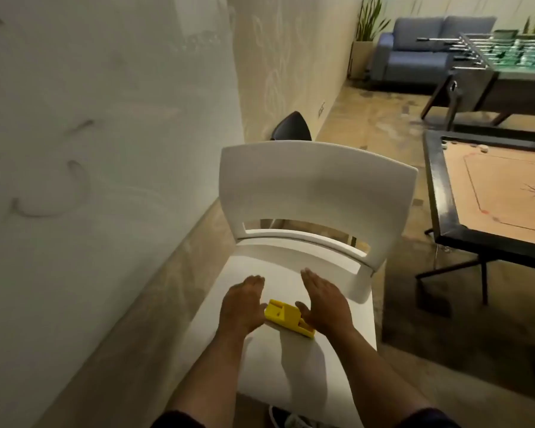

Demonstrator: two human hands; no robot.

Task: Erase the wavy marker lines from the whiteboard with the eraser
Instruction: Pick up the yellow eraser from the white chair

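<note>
A yellow eraser lies flat on the seat of a white chair in front of me. My left hand rests palm down just left of it, fingers spread, thumb touching its edge. On the eraser's right side my right hand lies flat too, its thumb against the yellow block. Neither hand is closed around it. The whiteboard fills the wall on the left, with faint dark curved marker traces and smudges low on it.
A carrom board table stands close on the right. Behind the white chair is a dark chair. Farther back are a foosball table, a blue sofa and potted plants. The floor is brownish concrete.
</note>
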